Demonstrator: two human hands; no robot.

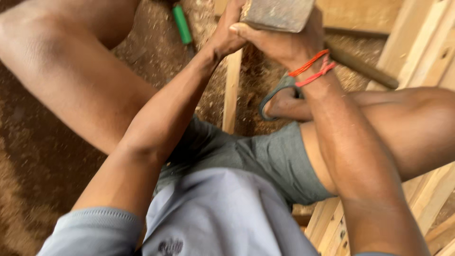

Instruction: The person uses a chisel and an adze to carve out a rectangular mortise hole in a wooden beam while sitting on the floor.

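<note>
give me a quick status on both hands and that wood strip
Left hand and right hand closed together around a grey metal tool. Wooden strip upright below them, between the knees. Green-handled tool lies apart in the sawdust.

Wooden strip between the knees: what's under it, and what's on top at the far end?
Under the wooden strip lies sawdust-covered ground. At its far end the left hand grips it, beside the right hand holding a grey block. The strip's tip is covered by the hands.

A seated person's right hand grips a grey block-shaped tool above a wooden strip, which the left hand holds over the sawdust-covered floor.
</note>
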